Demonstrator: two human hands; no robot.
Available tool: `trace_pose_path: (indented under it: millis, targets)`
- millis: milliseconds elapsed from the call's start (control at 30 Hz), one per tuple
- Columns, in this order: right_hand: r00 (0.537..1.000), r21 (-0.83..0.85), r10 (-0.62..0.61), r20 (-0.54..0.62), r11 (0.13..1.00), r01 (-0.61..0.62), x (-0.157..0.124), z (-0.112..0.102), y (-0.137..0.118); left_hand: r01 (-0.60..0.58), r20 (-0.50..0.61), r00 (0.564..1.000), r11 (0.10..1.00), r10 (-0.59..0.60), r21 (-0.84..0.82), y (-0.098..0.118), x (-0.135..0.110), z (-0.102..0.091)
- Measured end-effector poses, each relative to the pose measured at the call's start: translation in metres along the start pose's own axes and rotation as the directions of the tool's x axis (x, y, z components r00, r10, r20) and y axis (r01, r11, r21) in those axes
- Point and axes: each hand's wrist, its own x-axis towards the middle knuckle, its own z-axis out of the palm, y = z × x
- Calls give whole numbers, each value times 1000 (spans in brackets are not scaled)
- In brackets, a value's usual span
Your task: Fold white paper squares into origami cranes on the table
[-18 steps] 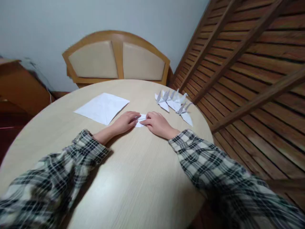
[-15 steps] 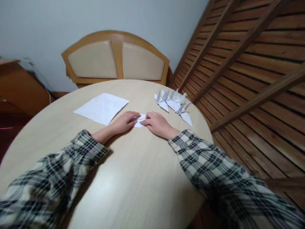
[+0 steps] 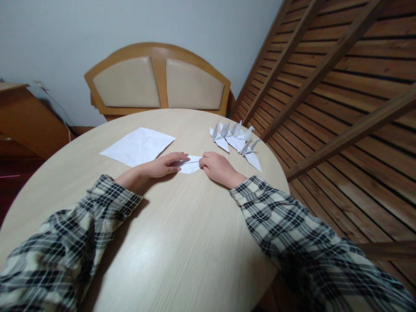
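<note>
A small folded piece of white paper point(image 3: 191, 165) lies flat on the table between my two hands, with a crease line along it. My left hand point(image 3: 162, 165) rests at its left end, fingers stretched forward and the thumb apart from them, touching the paper. At the right end, my right hand point(image 3: 218, 167) is closed, its thumb and fingertips pinching the paper's tip. Part of that tip is hidden behind the fingers.
A larger white paper sheet point(image 3: 139, 145) lies beyond my left hand on the round wooden table point(image 3: 182, 242). Several folded paper cranes point(image 3: 234, 138) stand at the back right. Behind the table is a padded headboard point(image 3: 162, 78); wooden slats point(image 3: 341, 108) slope along the right.
My left hand has slid left and its fingers have spread, so more of the folded paper shows. My right fingers have drawn back to the paper's right tip and closed on it.
</note>
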Motion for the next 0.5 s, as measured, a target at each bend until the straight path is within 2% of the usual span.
trace_pose_path:
  millis: [133, 233, 367, 500]
  targets:
    - [998, -3, 17, -62, 1000, -18, -1, 1, -1, 19, -2, 1000, 1000, -19, 4, 0, 0, 0]
    - [994, 16, -33, -102, 999, 34, -2, 0, -3, 36, -39, 999, 999, -36, 14, -1, 0, 5]
    - [988, 31, -116, -105, 992, 120, -3, 1, -6, 47, -96, 994, 999, -44, 28, -2, 2, 12]
    - [984, 57, -149, -94, 986, 154, -3, 5, -2, 33, -104, 994, 997, -25, 69, 2, 3, 15]
